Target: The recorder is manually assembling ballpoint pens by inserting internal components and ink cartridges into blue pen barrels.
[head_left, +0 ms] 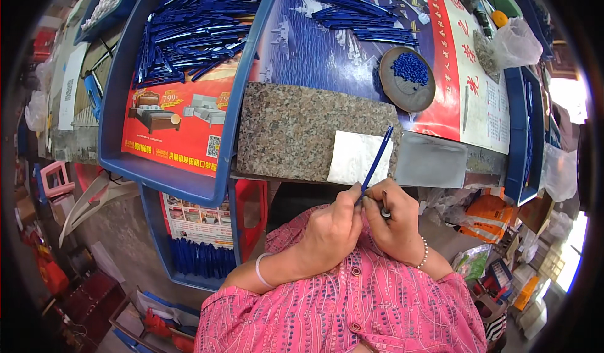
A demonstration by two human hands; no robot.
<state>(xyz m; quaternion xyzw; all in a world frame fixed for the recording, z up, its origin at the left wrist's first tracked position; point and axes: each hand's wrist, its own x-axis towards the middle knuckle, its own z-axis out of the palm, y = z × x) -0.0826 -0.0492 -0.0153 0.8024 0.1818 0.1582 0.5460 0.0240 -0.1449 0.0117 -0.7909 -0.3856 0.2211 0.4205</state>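
Note:
A slim, dark blue pen-like stick (378,156) slants up and away from my fingers. My left hand (333,227) is closed in a pinch on its lower end. Touching it, my right hand (397,227) is closed around a small dark tool (385,204) with a metal end. The stick's far part passes over a folded white paper or cloth (343,158) at the front edge of a speckled granite slab (302,123). Beyond lies a round dish (393,95) holding many tiny blue pieces (410,69). A loose pile of similar blue sticks (365,20) lies behind the dish.
A large blue tray (229,139) at left holds a heap of blue sticks (195,29). Below it, a second blue tray (157,227) holds more. A grey sheet (434,163) lies right of the slab. Another blue tray (517,133) stands at the right edge.

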